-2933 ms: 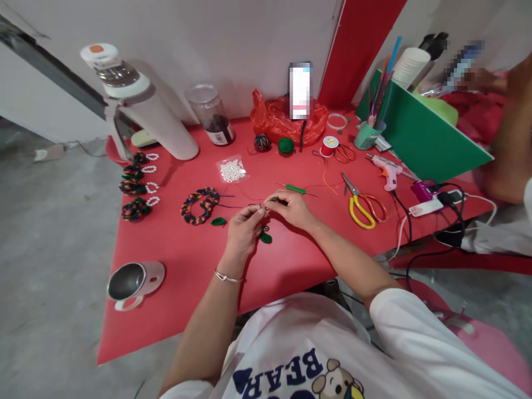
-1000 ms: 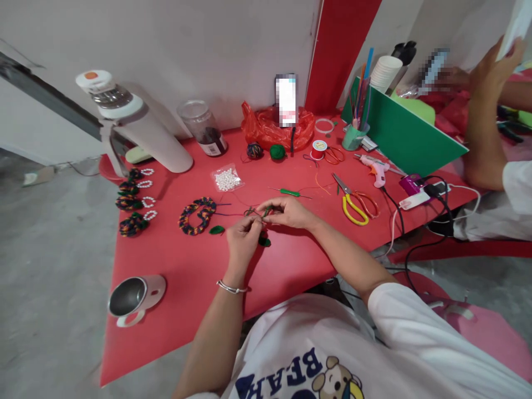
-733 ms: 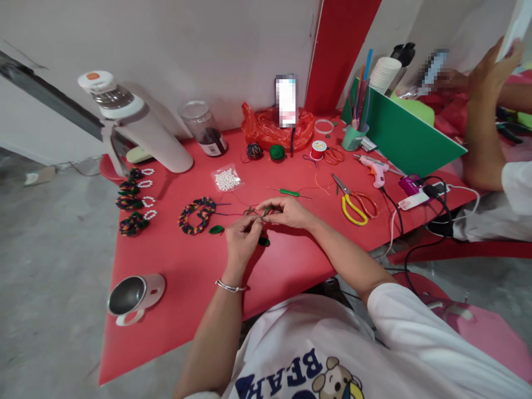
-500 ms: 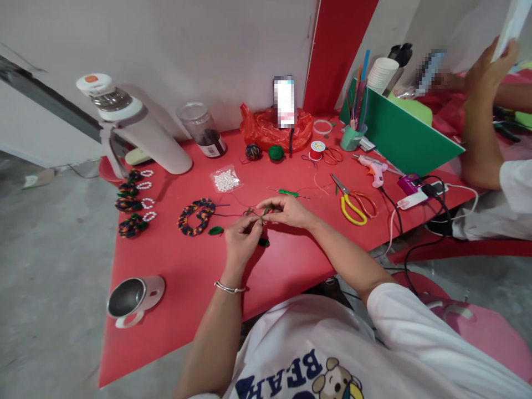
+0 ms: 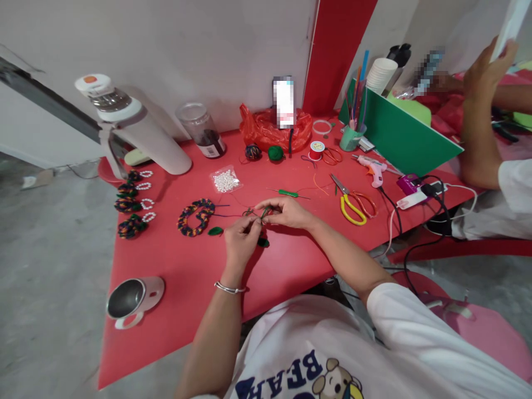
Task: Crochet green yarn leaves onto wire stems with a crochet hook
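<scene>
My left hand and my right hand meet above the red table, fingertips pinched together. Between them runs a strand of green yarn, small and partly hidden by the fingers. Left of my hands lies a crocheted multicoloured yarn loop with loose thread ends. One green leaf-shaped piece rests beside my left hand, and a second dark green piece shows just below my fingers. A green-handled crochet hook lies just beyond my right hand.
Scissors, a glue gun and a power strip sit on the right. Behind are a bag of white beads, yarn balls and a jar. A mug stands front left. Another person's arm is at right.
The green yarn stands out more between my fingertips, as my right fingers have shifted slightly. Everything on the table stays in place.
</scene>
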Available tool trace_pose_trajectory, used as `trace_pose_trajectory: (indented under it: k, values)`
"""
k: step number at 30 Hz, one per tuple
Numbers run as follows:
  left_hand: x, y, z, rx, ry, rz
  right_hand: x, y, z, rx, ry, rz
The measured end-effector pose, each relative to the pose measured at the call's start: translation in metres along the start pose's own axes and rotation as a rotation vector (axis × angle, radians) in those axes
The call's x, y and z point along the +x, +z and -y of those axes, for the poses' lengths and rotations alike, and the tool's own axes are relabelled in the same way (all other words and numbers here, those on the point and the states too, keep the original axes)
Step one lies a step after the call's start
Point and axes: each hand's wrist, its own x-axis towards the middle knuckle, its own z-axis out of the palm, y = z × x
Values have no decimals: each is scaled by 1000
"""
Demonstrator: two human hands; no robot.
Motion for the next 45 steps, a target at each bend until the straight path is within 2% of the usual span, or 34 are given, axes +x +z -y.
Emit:
trace_pose_trajectory:
  k: [6, 17, 27, 31, 37, 42, 45]
  values:
    - [2, -1, 3, 80, 53, -6, 0, -1, 0, -18, 18, -4]
    - [0, 0, -2, 84, 37, 9, -1, 1, 4, -37, 50, -26]
    - [0, 1, 0, 166, 127, -120, -1, 2, 3, -47, 44, -24]
    - [0, 1, -1, 101, 62, -127, -1, 2, 3, -36, 53, -18]
    - [2, 2, -2, -129, -126, -22, -2, 1, 6, -65, 31, -5]
    - [1, 3, -2, -164, -179, 0, -1, -1, 6, -154, 56, -40]
    - [1, 4, -2, -176, -158, -35, 1, -1, 6, -196, 56, -55]
